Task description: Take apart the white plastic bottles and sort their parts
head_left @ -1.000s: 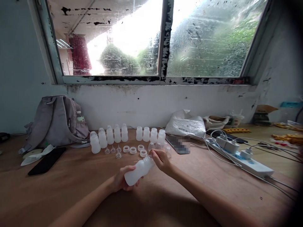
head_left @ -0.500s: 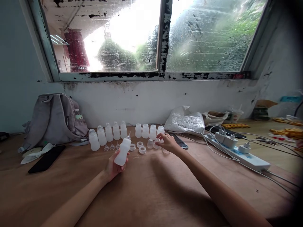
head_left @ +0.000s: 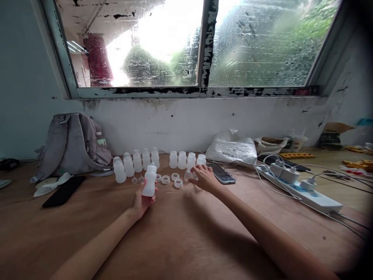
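My left hand (head_left: 143, 201) is wrapped round a frosted white bottle (head_left: 150, 182), which stands nearly upright in it with a clear nipple at its top. My right hand (head_left: 204, 177) reaches over the clear domed caps (head_left: 188, 175), its fingers bent and partly covering them; what its fingertips touch is hard to make out. Several white rings (head_left: 178, 183) lie between the hands. Behind my left hand stands a row of capped bottles (head_left: 119, 170), with small clear nipples (head_left: 134, 180) in front. Open bottles (head_left: 182, 160) stand in a row behind the rings.
A grey backpack (head_left: 72, 144) and a black phone (head_left: 63, 191) are at the left. On the right are another phone (head_left: 223, 174), a silvery bag (head_left: 233, 149) and a white power strip (head_left: 314, 197) with plugs and cables. A wall with a window stands behind.
The bottle in my left hand has turned more upright. My right hand has moved slightly over the clear caps. The whole view has shifted a little.
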Available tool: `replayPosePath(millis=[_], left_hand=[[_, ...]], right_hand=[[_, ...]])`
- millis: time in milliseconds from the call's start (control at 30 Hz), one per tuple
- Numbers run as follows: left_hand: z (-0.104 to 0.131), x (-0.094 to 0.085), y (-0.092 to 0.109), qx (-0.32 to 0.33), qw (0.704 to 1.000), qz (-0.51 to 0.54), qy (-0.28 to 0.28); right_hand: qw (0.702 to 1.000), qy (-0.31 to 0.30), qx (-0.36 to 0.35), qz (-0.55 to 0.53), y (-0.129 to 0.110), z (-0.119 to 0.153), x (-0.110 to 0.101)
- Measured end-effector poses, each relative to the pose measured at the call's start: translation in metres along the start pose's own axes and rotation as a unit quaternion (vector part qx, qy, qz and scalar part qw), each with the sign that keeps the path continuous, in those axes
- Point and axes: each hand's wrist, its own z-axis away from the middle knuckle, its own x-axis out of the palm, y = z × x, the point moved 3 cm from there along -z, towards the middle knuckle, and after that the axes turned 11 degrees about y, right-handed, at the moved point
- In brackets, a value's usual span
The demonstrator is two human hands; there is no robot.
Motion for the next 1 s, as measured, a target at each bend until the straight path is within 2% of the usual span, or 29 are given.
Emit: replayPosePath(millis=[67,167,300,500,600,667,733,800,967,1000], left_hand=[[-0.002,-0.003,0.001,0.017,1.0,0.008,0.019],[-0.003,-0.005,0.001,0.034,0.998,0.016,0.041],[-0.003,-0.005,0.0,0.022,0.998,0.009,0.056],[0.0,-0.002,0.001,0.019,0.997,-0.006,0.071],[0.0,-0.003,-0.001,0.031,0.996,-0.035,0.079],[-0.001,-0.004,-0.001,0.066,0.989,-0.094,0.094],[-0.001,-0.004,-0.002,0.107,0.975,-0.167,0.104],[0.0,-0.003,-0.003,0.137,0.96,-0.221,0.104],[0.008,0.004,-0.003,0.201,0.932,-0.282,0.106],[0.009,0.005,-0.003,0.197,0.931,-0.288,0.106]], right_hand=[[0.998,0.013,-0.044,-0.031,-0.025,-0.004,0.001],[0.993,-0.002,-0.106,-0.054,-0.063,-0.013,0.01],[0.992,-0.015,-0.116,-0.04,-0.091,-0.03,0.029],[0.994,-0.022,-0.093,-0.049,-0.094,-0.046,0.05],[0.996,-0.009,-0.074,-0.059,-0.091,-0.049,0.048],[0.992,0.011,-0.04,-0.117,-0.089,-0.049,0.04],[0.972,0.025,0.004,-0.234,-0.09,-0.048,0.03],[0.939,0.023,0.045,-0.34,-0.093,-0.046,0.021],[0.902,-0.007,0.152,-0.404,-0.1,-0.043,0.009],[0.894,-0.013,0.168,-0.414,-0.101,-0.044,0.009]])
